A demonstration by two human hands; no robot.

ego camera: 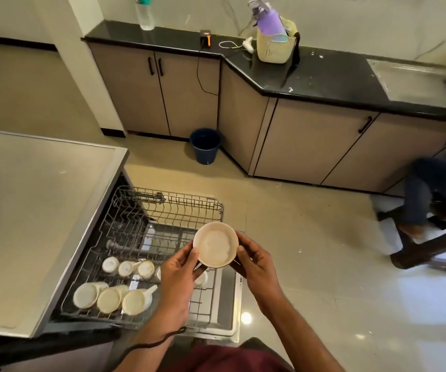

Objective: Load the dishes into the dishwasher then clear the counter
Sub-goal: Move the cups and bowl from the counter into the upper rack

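Glossy beige tiled floor (pixel 310 237), pale marbled wall (pixel 350 22), taupe cabinets (pixel 310 140) under black countertop (pixel 323 73), blue bin (pixel 205 145)

Evenly bright – glare on the floor (pixel 246 317), edges bowed, blurred.

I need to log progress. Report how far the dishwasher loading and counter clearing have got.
Done: the pulled-out lower rack already holds three plates and a row of small cups. In hand: the left hand and right hand hold a cream bowl above the rack, not yet placed. Left: the black counter still carries a basket with a purple bottle, and a clear bottle.
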